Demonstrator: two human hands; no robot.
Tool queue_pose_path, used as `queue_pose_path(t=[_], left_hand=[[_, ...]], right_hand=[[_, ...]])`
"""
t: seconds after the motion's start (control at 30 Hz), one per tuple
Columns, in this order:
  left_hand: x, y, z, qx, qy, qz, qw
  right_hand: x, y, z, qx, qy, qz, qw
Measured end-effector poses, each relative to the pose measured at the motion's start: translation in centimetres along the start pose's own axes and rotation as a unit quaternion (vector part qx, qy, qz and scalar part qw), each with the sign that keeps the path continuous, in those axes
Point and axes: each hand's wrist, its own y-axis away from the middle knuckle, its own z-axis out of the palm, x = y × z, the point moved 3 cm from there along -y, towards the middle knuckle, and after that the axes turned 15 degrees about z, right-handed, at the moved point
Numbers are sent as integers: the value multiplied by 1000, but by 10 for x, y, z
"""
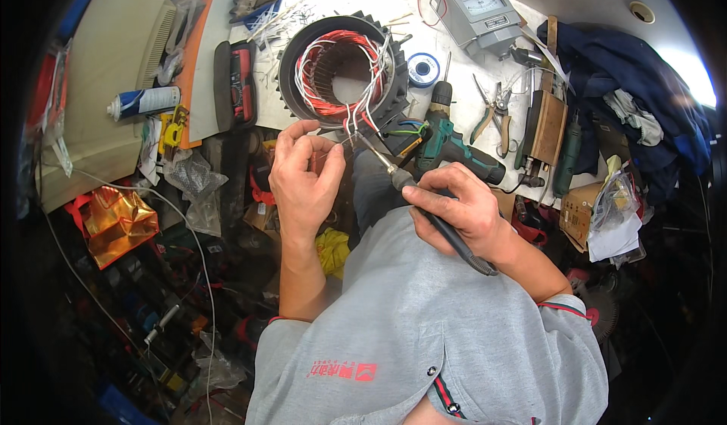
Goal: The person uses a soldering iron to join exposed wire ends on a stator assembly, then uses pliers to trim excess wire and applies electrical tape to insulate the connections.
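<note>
My right hand grips the dark handle of a soldering iron, its metal tip pointing up and left. That tip is at the bared wire ends below the stator. My left hand pinches a thin solder wire close to the same spot. The stator's black finned housing stands on the bench, with red and white windings inside. White and red lead wires hang over its near edge, between my hands. Whether the solder touches the tip is too small to tell.
Right of the stator are a solder spool, a green drill, pliers and a grey analog meter. A red multimeter and a spray can lie left. Dark clothing is piled at far right.
</note>
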Motion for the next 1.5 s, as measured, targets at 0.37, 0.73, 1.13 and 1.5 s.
queue_pose_path(t=[0.37,0.73,1.13,1.5], left_hand=[[0,0,0,-1,-19,3,1000],[-20,6,-9,55,21,60,996],[-23,28,-4,76,161,-102,979],[-21,20,-7,19,175,-44,983]], right_hand=[[1,-1,0,0,-2,-3,1000],[2,0,0,2,-5,-2,1000],[4,0,2,2,-8,1,1000],[3,-1,1,3,-5,-1,1000]])
